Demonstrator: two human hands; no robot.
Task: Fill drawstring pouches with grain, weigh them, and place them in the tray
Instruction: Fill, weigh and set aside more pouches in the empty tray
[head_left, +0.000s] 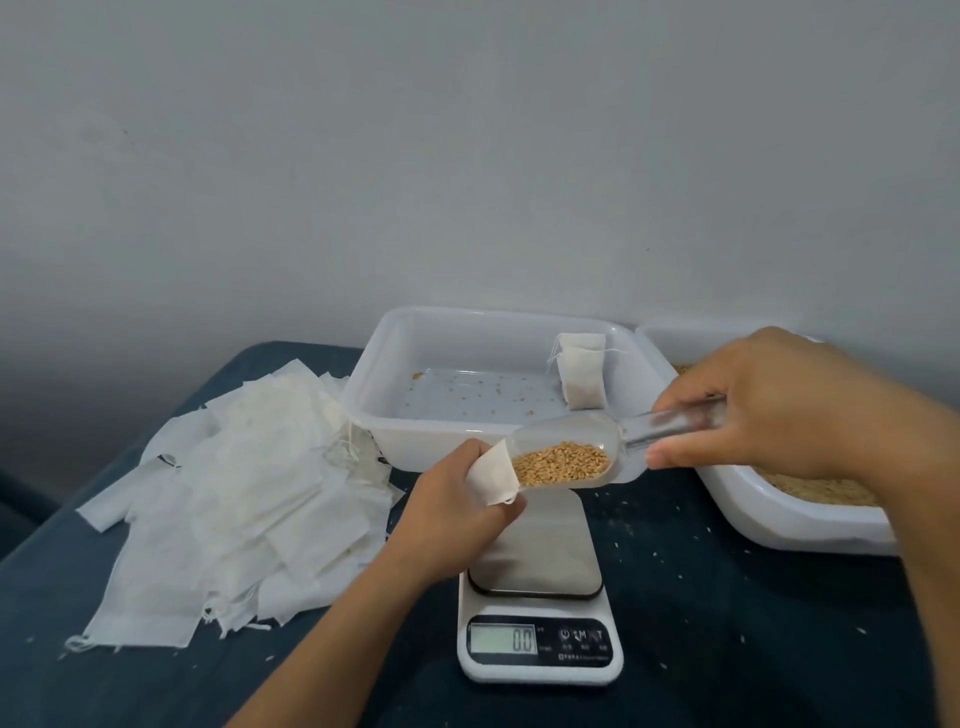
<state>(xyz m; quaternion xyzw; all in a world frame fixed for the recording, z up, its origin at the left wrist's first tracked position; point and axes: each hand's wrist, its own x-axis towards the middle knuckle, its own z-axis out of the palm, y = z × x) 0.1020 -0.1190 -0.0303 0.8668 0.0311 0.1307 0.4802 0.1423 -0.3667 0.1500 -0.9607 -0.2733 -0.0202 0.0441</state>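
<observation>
Table (727, 623): dark blue top, scattered with stray grains; bears everything listed below.

Tray (363, 395): clear plastic, at the back of the table, just behind the hands. Holds two filled pouches (582, 374) in its far right corner and a few loose grains.

Grain bin (795, 525): white, at right, partly hidden by the right forearm; grain shows inside.

Pile of empty pouches (234, 493): white, flat, heaped at left, beside the tray.

Scale (540, 613): white with a steel plate, directly below the hands; plate bare, display reads 0.0.

Right hand (779, 410): fingers curled round the scoop's handle.

Left hand (457, 499): pinches one pouch, holding its mouth up and open toward the right.

Scoop (587, 457): clear plastic, loaded with grain (561, 462). Long axis runs right to left, handle at right, lip at left touching or just inside the pouch mouth.

Pouch (493, 475): small, white, held above the scale, seemingly unfilled. It lies left of the scoop; judged next, tipping the scoop down leftward along its axis sends grain in.
</observation>
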